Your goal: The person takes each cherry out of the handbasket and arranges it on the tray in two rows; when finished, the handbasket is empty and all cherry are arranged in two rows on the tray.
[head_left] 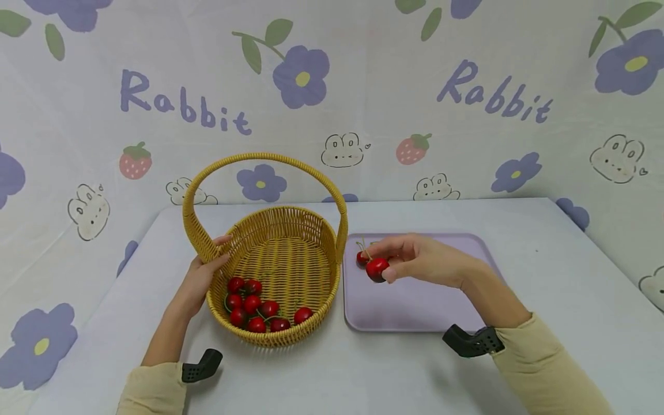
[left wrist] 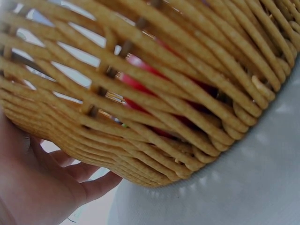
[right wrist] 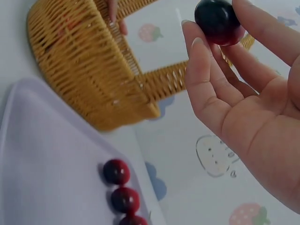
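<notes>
A golden wicker basket (head_left: 295, 259) with a tall arched handle stands on the table, several dark red cherries (head_left: 252, 304) gathered in its near part. My left hand (head_left: 199, 282) grips the basket's left side at the handle's base, thumb inside the rim; its fingers show below the weave in the left wrist view. Over the left part of a lilac tray (head_left: 415, 305), my right hand (head_left: 425, 260) pinches a cherry (head_left: 377, 269) between thumb and fingertips. Another cherry (head_left: 362, 259) lies on the tray behind it. The right wrist view shows a row of tray cherries (right wrist: 124, 200), partly cut off.
The tray lies just right of the basket on a white-covered table (head_left: 311, 380). A printed cloth (head_left: 363, 115) with flowers, rabbits and strawberries hangs behind the table. The basket's handle (head_left: 264, 157) arches high above its rim.
</notes>
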Demonstrator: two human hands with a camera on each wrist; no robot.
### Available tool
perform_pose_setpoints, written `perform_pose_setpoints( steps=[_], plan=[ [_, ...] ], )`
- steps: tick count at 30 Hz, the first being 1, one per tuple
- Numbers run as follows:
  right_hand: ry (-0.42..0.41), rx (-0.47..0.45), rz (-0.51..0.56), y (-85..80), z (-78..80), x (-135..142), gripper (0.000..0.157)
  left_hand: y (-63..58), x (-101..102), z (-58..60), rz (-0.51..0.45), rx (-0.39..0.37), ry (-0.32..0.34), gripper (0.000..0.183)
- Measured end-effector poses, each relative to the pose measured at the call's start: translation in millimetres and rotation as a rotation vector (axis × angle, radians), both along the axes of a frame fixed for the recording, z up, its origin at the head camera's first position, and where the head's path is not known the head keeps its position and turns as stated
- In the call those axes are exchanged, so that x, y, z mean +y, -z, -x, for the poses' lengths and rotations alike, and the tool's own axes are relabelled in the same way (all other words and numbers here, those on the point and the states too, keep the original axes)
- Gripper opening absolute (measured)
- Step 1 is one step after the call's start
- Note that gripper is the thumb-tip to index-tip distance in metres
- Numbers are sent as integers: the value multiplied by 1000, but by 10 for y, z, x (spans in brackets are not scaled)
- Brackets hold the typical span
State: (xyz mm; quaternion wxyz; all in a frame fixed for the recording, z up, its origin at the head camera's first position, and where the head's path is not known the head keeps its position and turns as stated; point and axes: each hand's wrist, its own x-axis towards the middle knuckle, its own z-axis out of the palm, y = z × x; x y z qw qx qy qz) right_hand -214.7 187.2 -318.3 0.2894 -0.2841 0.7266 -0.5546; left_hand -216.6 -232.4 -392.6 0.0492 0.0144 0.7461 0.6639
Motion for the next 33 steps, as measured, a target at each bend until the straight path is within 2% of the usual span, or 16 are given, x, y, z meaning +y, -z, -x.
perform_pose_setpoints(
  steps=[2,7,13,16,33],
  plan=[
    [22,6,-15,40,16,82,42,2,4,5,0,2,3,48],
    [112,-9,-44,110,74,286,40,6,5,12,2,4,4,48],
    [261,-94,-60,192,164,482,46,5,1,4,3,0,-3,47],
    [313,-106,-80,236,209,568,53,7,2,5,3,-2,-5,47],
    [441,-141,-145,478,415,907,53,11,1,13,4,-2,-9,47]
  ],
)
